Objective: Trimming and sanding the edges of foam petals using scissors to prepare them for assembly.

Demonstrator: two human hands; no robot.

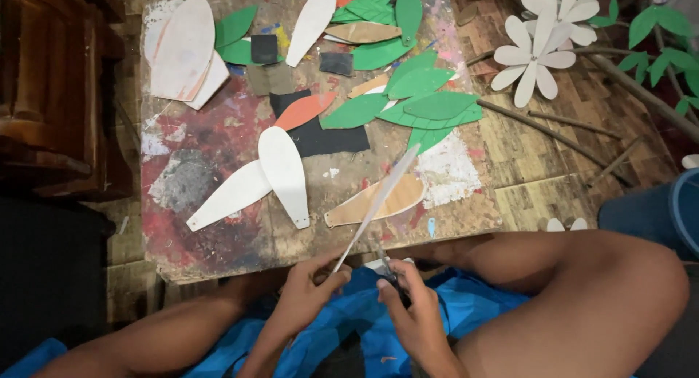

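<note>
Pinching white strip (378,200), left hand (306,298) raised

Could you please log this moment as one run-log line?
left hand: holds white strip | right hand: holds scissors at strip | board: petals, leaves

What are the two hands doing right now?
Left hand: closed, pinching the bottom end of a long white petal-shaped strip.
Right hand: closed around dark scissors at the strip's lower part.
</note>
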